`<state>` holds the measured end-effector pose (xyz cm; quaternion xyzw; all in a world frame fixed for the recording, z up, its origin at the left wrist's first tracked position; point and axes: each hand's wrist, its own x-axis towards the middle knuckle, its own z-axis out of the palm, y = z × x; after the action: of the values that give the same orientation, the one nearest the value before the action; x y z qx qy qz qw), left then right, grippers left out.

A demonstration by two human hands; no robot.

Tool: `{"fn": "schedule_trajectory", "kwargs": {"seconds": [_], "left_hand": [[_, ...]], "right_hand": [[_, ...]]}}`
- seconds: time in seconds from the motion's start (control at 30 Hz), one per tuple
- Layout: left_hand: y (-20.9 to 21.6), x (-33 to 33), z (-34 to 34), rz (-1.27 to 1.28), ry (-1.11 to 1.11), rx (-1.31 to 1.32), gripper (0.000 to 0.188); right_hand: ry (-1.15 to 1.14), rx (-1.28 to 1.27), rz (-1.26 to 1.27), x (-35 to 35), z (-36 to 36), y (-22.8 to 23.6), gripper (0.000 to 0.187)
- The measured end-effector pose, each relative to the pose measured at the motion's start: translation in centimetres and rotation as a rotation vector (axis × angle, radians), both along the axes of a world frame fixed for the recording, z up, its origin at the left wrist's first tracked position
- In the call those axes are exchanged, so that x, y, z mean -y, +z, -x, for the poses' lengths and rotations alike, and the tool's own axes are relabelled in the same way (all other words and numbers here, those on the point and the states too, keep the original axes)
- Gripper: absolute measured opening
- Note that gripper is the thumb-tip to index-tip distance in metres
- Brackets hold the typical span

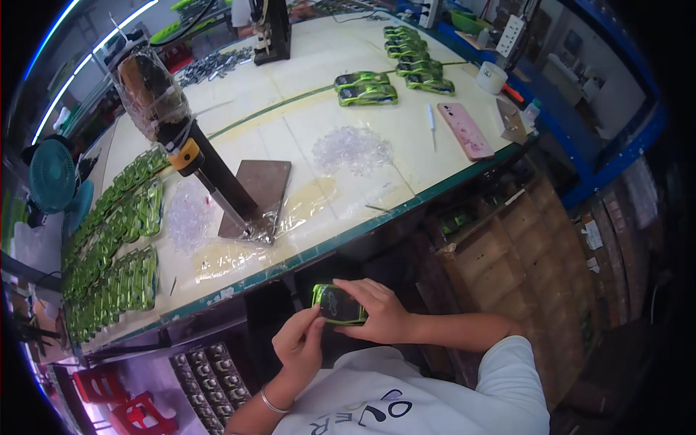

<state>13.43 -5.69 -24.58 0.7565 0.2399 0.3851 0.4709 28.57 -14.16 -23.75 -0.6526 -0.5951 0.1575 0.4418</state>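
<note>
Shell (pixel 339 303), green-rimmed with a dark panel, is held off the table, in front of the person's shirt. Right hand (pixel 380 312): closed around the shell's right end, fingers along the far side. Left hand (pixel 301 337): narrow, thumb and finger pinched at the shell's left end; whether a small part sits between them cannot be told.

Progress, judged from the layout: the held unit is mid-operation and not set down. Left rows (pixel 123 217) contain many green units; far units (pixel 368 88), toy-car shaped, form a smaller group. Which batch is finished cannot be confirmed. Both the left pile (pixel 190 217) and right pile (pixel 353 151) of clear pieces remain, so stock is probably left to use.

Edges: the green table edge (pixel 362 230) runs obliquely beyond the hands, apart from them. Just past it, the plate (pixel 268 181) carries the foot of a leaning black post (pixel 221 174), the main obstruction on the left. Open room: tabletop extends between the right pile and the pale screwdriver (pixel 432 127); the phone (pixel 465 130) bounds it on the right. Further back, a broad stretch separates the plate from the far units.
</note>
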Motion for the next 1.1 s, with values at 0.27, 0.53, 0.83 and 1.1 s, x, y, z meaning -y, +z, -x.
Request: {"fn": "schedule_trajectory", "kwargs": {"seconds": [0.27,0.53,0.83,1.1], "left_hand": [[0.8,-0.6,0.3,1.158,-0.341,0.350,0.029],[-1.4,-1.1,2.8,1.210,-0.355,0.347,0.029],[-3.9,-1.8,5.5,1.209,-0.196,0.265,0.022],[-3.3,-0.7,4.6,1.195,-0.123,0.177,0.020]], "right_hand": [[0.055,0.219,0.012,0.0,0.5,1.2,0.063],[-0.731,0.376,0.020,-5.4,-14.7,2.1,0.016],[-0.737,0.325,0.167,-7.9,-16.8,-0.1,0.016],[-0.525,0.453,0.396,-8.8,-18.3,1.7,0.016]]}}
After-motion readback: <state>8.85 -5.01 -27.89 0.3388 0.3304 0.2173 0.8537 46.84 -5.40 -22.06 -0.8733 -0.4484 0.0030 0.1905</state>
